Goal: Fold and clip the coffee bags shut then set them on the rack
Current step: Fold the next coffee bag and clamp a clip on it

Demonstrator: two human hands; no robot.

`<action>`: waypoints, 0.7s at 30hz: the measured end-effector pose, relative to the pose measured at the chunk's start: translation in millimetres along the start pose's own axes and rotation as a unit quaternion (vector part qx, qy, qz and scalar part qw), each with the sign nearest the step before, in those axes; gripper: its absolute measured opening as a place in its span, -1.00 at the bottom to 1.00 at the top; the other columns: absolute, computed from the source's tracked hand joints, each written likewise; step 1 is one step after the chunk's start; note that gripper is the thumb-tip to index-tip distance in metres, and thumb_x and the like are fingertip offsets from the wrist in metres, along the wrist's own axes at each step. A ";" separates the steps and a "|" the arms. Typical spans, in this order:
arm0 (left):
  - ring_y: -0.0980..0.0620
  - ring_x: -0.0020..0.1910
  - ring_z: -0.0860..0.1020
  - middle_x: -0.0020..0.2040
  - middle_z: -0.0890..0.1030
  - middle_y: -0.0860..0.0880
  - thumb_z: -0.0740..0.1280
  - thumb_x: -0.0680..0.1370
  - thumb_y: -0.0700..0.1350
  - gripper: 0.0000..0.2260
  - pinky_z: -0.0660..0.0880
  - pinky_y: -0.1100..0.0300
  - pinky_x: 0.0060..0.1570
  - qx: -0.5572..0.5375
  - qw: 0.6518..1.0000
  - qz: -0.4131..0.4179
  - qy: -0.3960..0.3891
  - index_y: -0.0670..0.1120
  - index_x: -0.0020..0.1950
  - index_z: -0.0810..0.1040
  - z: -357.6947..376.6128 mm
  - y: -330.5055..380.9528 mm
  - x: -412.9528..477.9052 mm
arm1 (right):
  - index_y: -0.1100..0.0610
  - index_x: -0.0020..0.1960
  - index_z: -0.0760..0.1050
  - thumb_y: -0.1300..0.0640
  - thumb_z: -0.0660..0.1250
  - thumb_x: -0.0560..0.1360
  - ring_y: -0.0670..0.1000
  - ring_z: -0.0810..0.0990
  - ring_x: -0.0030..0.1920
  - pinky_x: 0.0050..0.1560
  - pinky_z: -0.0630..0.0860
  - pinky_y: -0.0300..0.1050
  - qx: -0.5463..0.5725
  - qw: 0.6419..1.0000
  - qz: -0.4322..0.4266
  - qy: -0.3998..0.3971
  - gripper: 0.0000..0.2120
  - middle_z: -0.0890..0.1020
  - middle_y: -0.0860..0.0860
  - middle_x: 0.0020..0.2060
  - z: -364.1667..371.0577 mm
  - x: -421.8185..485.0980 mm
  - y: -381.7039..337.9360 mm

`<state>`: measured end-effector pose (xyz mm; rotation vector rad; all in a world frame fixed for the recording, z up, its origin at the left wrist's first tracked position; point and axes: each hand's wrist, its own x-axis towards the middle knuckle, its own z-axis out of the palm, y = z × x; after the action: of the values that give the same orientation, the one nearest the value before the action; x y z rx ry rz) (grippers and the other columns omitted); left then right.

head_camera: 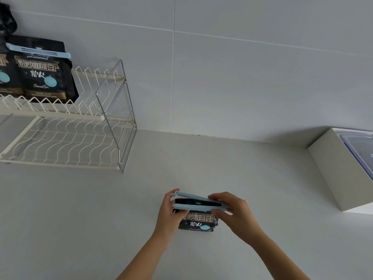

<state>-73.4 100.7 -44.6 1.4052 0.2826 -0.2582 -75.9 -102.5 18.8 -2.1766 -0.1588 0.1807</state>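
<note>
A black coffee bag (198,222) stands on the counter near the front middle. A pale blue clip (196,208) spans its folded top, its two bars still apart at the left end. My left hand (170,213) grips the bag and the clip's left end. My right hand (232,210) pinches the clip's right end. On the white wire rack (66,118) at the left, a black coffee bag (45,73) with a blue clip (38,51) stands on the upper shelf, and part of another bag (5,75) shows at the frame's left edge.
A white box (341,174) with a clear lidded container (361,150) on it sits at the right. The rack's lower shelf (66,146) holds nothing. Grey tiled wall runs behind the counter.
</note>
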 end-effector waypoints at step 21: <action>0.12 -0.08 0.63 -0.08 0.65 -0.06 0.44 0.45 -0.16 -0.80 0.56 0.29 -0.14 0.054 0.998 0.040 -0.018 -0.07 0.01 0.49 -4.6 12.4 -3.5 | -0.11 0.09 0.55 0.03 0.32 0.48 -0.04 0.56 -0.16 -0.20 0.52 -0.14 -0.232 0.966 -0.064 -0.089 -0.81 0.56 -0.14 -0.05 41.3 45.9 -32.7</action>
<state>-72.6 107.1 -32.6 1.5144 0.1831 -0.2355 -40.1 -42.5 18.8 -2.6036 -0.4856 0.2889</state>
